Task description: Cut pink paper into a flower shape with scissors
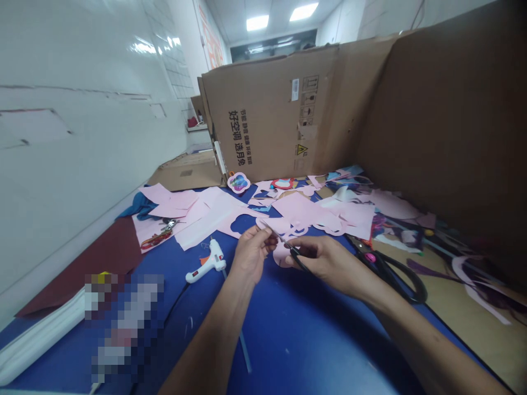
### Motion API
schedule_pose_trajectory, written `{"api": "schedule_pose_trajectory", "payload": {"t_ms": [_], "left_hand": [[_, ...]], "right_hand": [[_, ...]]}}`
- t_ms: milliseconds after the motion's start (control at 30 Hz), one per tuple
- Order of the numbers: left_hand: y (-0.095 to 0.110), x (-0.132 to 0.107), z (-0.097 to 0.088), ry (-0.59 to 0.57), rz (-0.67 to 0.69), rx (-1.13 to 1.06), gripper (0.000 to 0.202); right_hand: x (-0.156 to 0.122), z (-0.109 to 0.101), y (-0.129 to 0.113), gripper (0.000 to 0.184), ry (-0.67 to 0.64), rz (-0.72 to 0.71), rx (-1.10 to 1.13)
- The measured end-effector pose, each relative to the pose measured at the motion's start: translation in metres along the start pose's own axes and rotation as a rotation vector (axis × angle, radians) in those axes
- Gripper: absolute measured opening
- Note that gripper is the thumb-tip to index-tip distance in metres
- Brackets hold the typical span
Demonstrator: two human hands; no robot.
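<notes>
My right hand [325, 262] grips a small pair of scissors with dark handles [295, 253]; their slim blades point up and left. Facing it, my left hand [250, 255] pinches a pink sheet piece [281, 255], whether paper or felt I cannot tell. The blades lie at this piece, close to my left fingertips; how far they are apart is too small to make out. Part of the piece hangs between both hands, above the blue table surface [288, 340].
A white glue gun [214, 262] with a cord lies left of my hands. Large black-handled scissors [395, 271] lie at right. Pink sheets and offcuts [298, 210] spread across the back. Cardboard walls [272, 120] stand behind and at right. A flower-shaped piece [239, 182] leans there.
</notes>
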State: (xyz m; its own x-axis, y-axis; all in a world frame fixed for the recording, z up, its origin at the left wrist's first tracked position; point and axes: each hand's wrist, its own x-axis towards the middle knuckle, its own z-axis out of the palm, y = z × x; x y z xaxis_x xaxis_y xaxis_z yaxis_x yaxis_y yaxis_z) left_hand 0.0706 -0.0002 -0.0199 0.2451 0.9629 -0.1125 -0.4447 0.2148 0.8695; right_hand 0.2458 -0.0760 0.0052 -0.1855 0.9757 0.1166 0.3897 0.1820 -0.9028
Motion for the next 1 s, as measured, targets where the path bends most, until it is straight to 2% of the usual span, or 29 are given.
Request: {"api": "schedule_pose_trajectory", "payload": {"t_ms": [667,1000], "left_hand": [[0.0010,0.0009,0.0003,-0.007,0.020,0.022,0.028],[0.0026,0.0011,-0.0016,-0.026,0.055,0.058,0.025]], "right_hand": [[0.0003,-0.0010,0.0004,0.018,-0.004,-0.002,0.068],[0.0008,-0.0012,-0.0008,0.019,0.009,-0.001,-0.003]]}}
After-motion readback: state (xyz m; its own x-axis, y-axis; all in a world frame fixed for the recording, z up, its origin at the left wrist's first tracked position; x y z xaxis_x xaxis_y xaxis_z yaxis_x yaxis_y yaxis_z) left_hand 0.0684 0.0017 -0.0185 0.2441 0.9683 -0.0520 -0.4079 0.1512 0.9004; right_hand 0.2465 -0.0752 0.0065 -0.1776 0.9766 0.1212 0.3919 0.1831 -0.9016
